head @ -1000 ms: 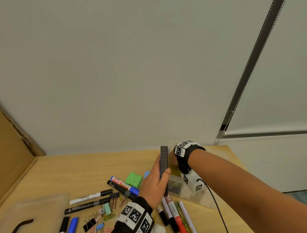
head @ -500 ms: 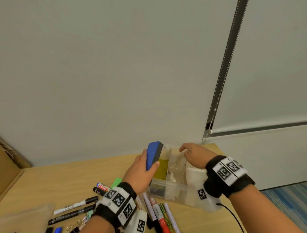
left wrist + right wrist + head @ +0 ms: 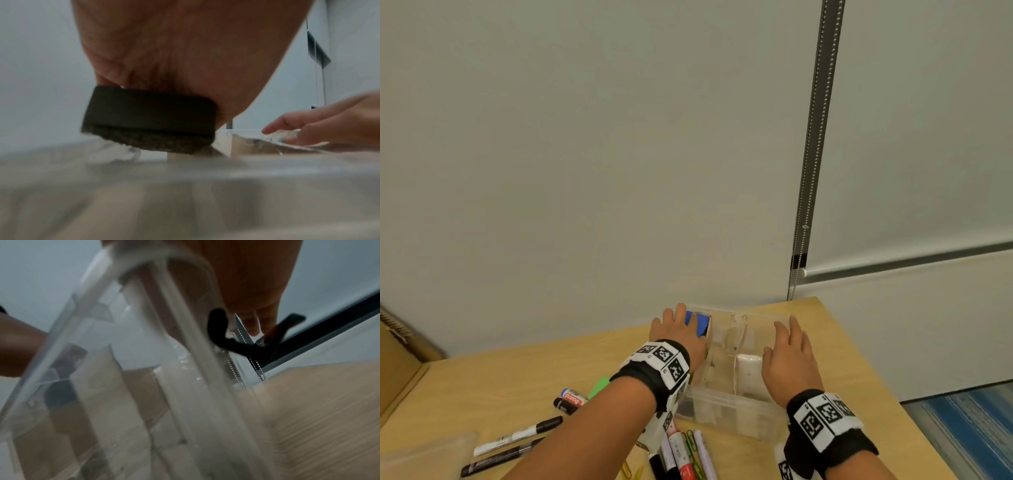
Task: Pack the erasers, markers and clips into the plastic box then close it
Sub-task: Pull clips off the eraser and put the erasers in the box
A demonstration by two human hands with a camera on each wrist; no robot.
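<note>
A clear plastic box (image 3: pixel 726 407) with dividers stands on the wooden table near the wall. My left hand (image 3: pixel 674 325) grips a blue eraser (image 3: pixel 698 323) and holds it low in the box's far left compartment. In the left wrist view the eraser's (image 3: pixel 148 113) black felt faces down, just above the box floor. My right hand (image 3: pixel 787 346) rests with straight fingers on the box's right side. A white eraser (image 3: pixel 748 373) lies inside the box. Markers (image 3: pixel 517 437) and paper clips (image 3: pixel 691 448) lie on the table in front of the box.
A green eraser (image 3: pixel 599 387) lies left of the box, partly hidden by my left arm. The clear lid (image 3: pixel 424 455) lies at the bottom left. Brown cardboard (image 3: pixel 400 363) stands at the left edge. A black clasp (image 3: pixel 236 340) sits on the box's right wall.
My left hand has brought the blue eraser down from above the box into its left compartment. My right hand has slid from the far rim to the right side.
</note>
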